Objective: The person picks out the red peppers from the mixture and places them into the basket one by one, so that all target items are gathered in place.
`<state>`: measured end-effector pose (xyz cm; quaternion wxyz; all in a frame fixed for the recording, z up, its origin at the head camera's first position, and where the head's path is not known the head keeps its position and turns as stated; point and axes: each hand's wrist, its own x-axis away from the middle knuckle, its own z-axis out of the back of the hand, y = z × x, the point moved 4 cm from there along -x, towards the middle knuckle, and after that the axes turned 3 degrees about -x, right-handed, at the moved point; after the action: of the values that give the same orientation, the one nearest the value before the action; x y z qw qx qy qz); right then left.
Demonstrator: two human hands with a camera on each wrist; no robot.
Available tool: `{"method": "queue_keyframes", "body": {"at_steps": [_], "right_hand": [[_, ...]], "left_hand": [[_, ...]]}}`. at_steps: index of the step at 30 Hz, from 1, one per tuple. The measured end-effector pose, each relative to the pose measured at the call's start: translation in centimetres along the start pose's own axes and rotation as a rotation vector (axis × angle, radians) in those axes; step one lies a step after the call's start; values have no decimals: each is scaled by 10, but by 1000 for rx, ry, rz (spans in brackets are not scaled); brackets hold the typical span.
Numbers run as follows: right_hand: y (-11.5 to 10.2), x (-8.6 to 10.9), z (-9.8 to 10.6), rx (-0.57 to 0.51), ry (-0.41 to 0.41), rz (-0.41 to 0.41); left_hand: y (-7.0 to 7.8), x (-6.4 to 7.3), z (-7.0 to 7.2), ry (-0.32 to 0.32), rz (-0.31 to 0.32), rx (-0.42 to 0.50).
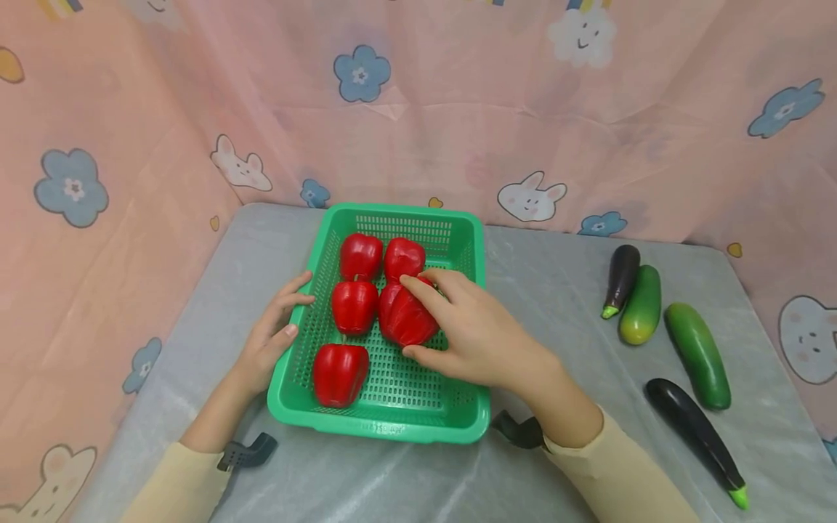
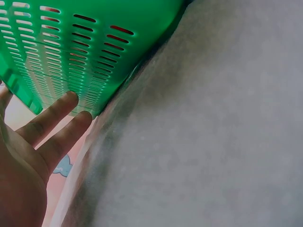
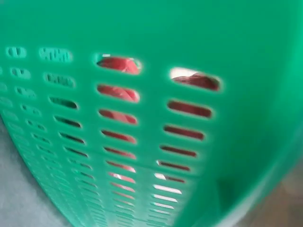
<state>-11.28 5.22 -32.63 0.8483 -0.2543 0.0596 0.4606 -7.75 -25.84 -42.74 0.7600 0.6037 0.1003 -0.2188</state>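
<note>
A green plastic basket (image 1: 378, 428) stands on the table with several red bell peppers inside. My right hand (image 1: 480, 330) reaches over its right side and grips a bell pepper (image 1: 407, 317), thumb toward the front and fingers behind. Left of that one lie a bell pepper (image 1: 354, 308) and, nearer the front, another bell pepper (image 1: 340, 375). Two more sit at the back. At the basket's left wall, my left hand (image 1: 264, 345) has its fingers extended against the outside and rim. The right wrist view shows only the slotted basket wall (image 3: 142, 28), with red behind it.
On the right of the grey-covered table (image 1: 543, 290) lie a short eggplant (image 1: 623, 280), a longer eggplant (image 1: 696, 436) and two green cucumber-like vegetables, one yellowish at its end (image 1: 641, 305), the other darker (image 1: 698, 356). A pink patterned cloth (image 1: 445, 131) hangs behind.
</note>
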Motion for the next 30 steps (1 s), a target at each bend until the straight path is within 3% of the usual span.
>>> {"method": "queue_keyframes", "body": {"at_steps": [30], "right_hand": [[4, -4, -21, -48, -56, -89]], "left_hand": [[-1, 0, 1, 3, 11, -1]]}}
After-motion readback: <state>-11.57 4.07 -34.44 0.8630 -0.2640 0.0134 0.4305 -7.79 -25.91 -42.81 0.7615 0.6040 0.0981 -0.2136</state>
